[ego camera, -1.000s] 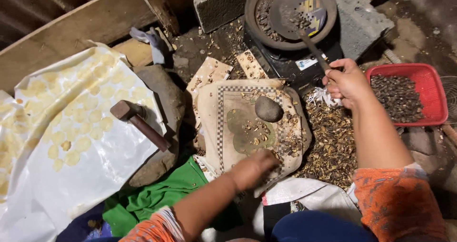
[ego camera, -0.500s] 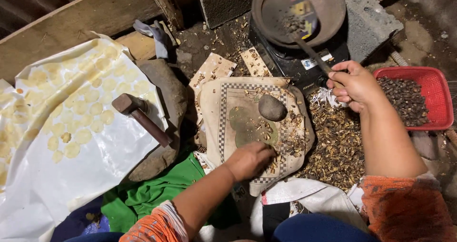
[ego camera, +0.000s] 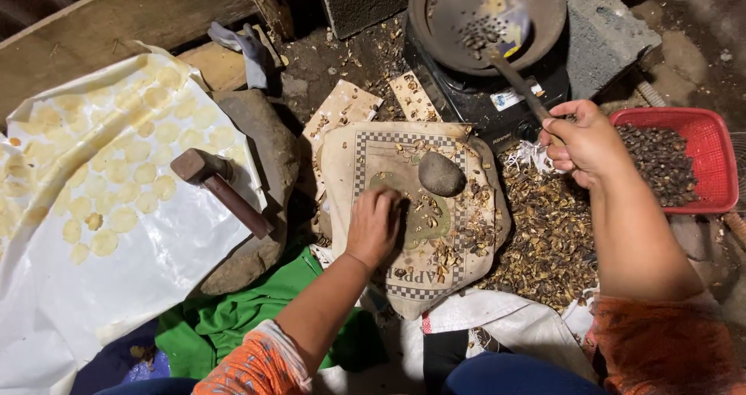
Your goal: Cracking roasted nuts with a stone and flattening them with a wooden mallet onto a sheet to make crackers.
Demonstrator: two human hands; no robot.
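Right hand [ego camera: 587,142] is closed on skimmer handle [ego camera: 519,84] behind stone [ego camera: 441,174]; left hand [ego camera: 375,225], fingers curled, is pressed on cloth pad [ego camera: 365,158] beside stone, steadying it; grip contents unclear.

A: State position of stone [ego camera: 441,174].
B: On cloth-covered slab [ego camera: 466,278], right of left hand [ego camera: 375,225]. Pan [ego camera: 435,41] behind slab; basket [ego camera: 719,166] right; mallet [ego camera: 220,190] on sheet [ego camera: 116,286], left

left hand [ego camera: 375,225]: fingertips hidden on cloth | ladle [ego camera: 492,23]: bowl blurred | red basket [ego camera: 703,150]: cut off at right edge
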